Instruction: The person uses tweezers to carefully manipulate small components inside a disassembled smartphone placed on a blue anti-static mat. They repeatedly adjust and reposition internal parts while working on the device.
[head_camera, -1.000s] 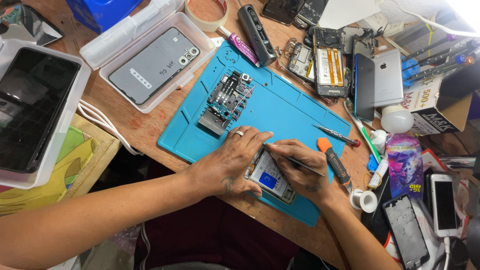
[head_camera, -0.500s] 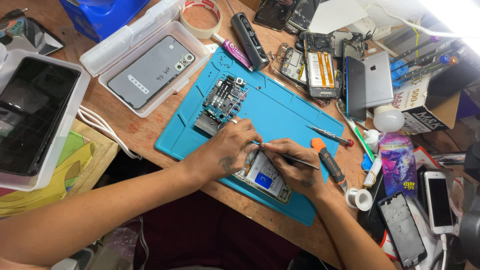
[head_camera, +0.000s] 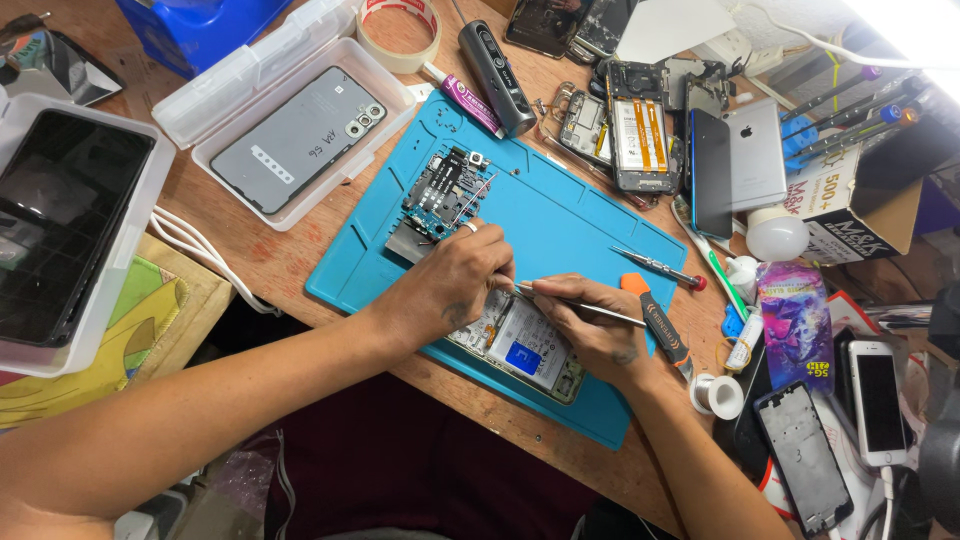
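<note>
- Opened phone (head_camera: 520, 345) is laid flat on the blue mat (head_camera: 590, 215), near the mat's 6 o'clock edge, internals facing up, blue-labelled battery visible.
- Left hand (head_camera: 450, 285) is pressed on the phone's 10 o'clock end, fingers curled down narrow; a ring is seen on one finger. Whether the frame is pinched or only steadied cannot be told.
- Right hand (head_camera: 590, 325) is closed on a thin metal tool (head_camera: 580, 305), held pen-style; tool tip is set at the phone's top edge, just beside the left hand's fingertips.
- Circuit board (head_camera: 445, 190) is lying on the mat at 12 o'clock from the left hand, apart from the phone.
- Small screwdriver with red cap (head_camera: 660, 267) is lying on the mat at 2 o'clock from the right hand.
- Orange-and-black handled tool (head_camera: 660, 325) is lying just beside the right hand at 3 o'clock, across the mat's edge.
- Clear plastic box (head_camera: 240, 95) holding a grey phone back cover (head_camera: 295, 135) is placed on the counter (head_camera: 270, 260) at 10 o'clock from the mat.
- Second clear tray with a dark screen panel (head_camera: 65, 215) is seen at far 9 o'clock.
- Tape roll (head_camera: 400, 30) is at 12 o'clock; more stripped phones (head_camera: 640, 125) are clustered at 1 o'clock.
- White solder spool (head_camera: 718, 395) is standing at 4 o'clock from the right hand.
</note>
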